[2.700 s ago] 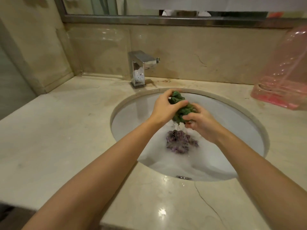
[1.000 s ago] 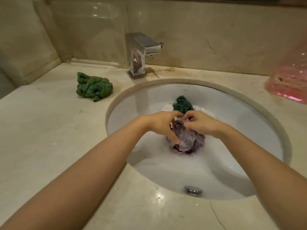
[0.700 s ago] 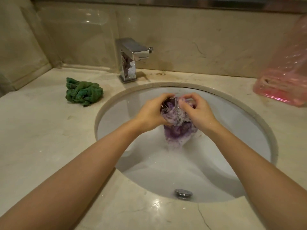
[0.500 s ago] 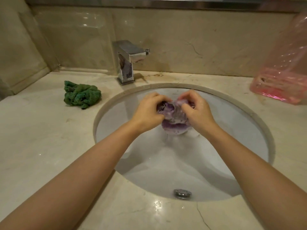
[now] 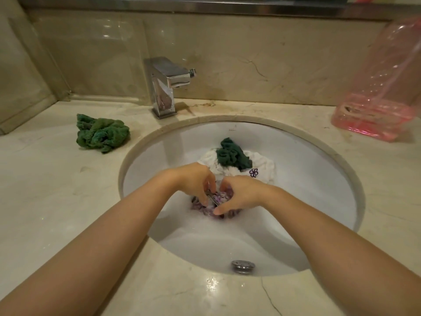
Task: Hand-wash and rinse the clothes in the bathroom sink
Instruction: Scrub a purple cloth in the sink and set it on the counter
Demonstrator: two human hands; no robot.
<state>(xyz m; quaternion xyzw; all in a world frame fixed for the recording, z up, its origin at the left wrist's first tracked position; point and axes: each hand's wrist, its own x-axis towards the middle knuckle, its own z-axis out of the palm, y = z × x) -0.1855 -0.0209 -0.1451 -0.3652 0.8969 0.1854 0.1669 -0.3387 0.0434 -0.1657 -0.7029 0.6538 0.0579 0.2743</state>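
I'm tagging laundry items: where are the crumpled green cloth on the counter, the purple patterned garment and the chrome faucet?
crumpled green cloth [image 5: 102, 135]: head view, middle of bundle.
purple patterned garment [image 5: 222, 197]: head view, part between hands.
chrome faucet [image 5: 165, 87]: head view, upright body.

Counter [image 5: 57, 201] is shiny, smooth stone w/ thin cracks. Sink [image 5: 319, 179] is smooth, glossy white. Tap [image 5: 167, 85] is shiny metal. Green cloth [image 5: 101, 133] near the counter's back left looks rough & crumpled. Pink bag [image 5: 382, 92] at the right edge is clear, thin plastic.
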